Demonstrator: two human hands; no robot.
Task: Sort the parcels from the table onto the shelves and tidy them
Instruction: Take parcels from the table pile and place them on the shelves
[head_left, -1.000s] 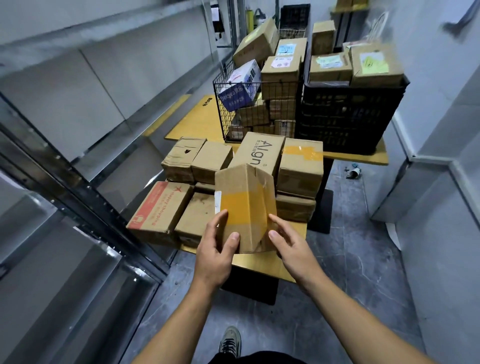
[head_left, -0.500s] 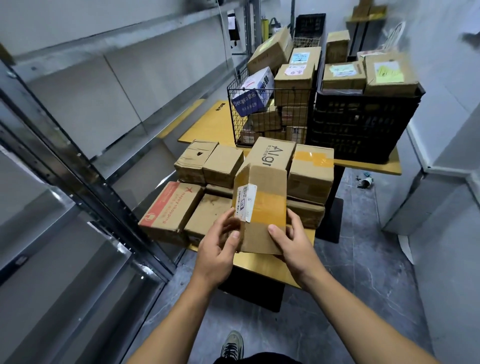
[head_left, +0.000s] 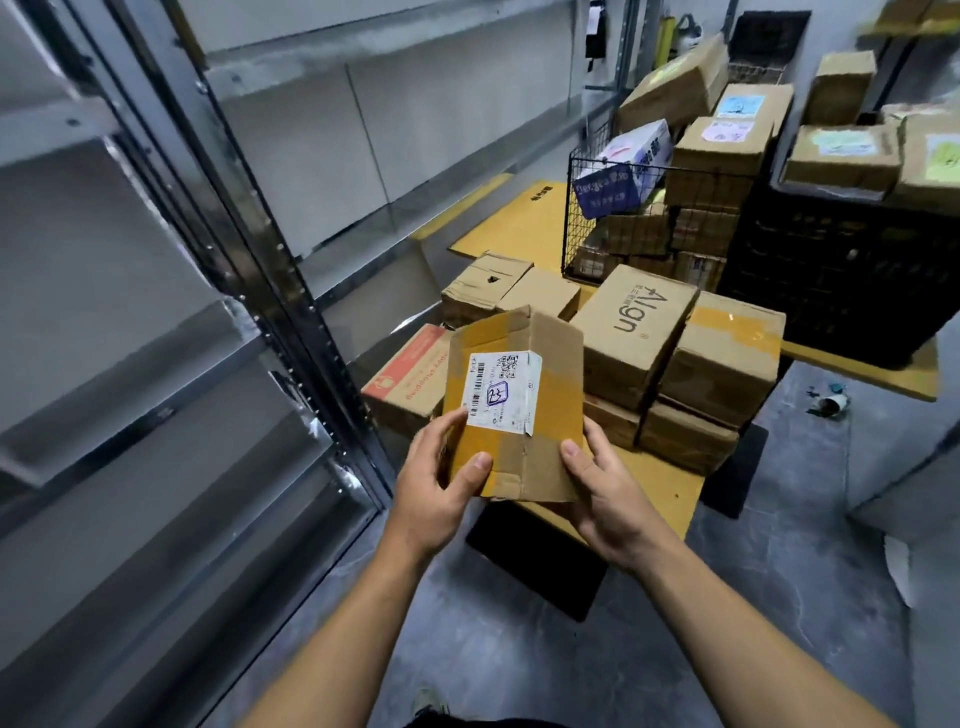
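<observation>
A small cardboard parcel (head_left: 550, 447) with yellow tape and a white label marked 23 is held up in front of me. My left hand (head_left: 439, 480) grips its lower left corner, thumb on the front. My right hand (head_left: 605, 491) holds its lower right edge from the side and below. Behind it, several cardboard parcels (head_left: 675, 364) lie stacked on a yellow table (head_left: 670, 499), one printed "Align" (head_left: 631, 322) and one with red print (head_left: 410, 379). Bare metal shelves (head_left: 171, 322) run along the left.
At the back, a wire basket (head_left: 587, 228) and a black crate (head_left: 841, 280) hold more parcels on a second yellow table (head_left: 524, 223). A black table base (head_left: 540, 561) stands on the grey floor. A shelf upright (head_left: 291, 312) is close on the left.
I have turned the parcel so its label faces me and brought it left and closer. My view has swung toward the shelves.
</observation>
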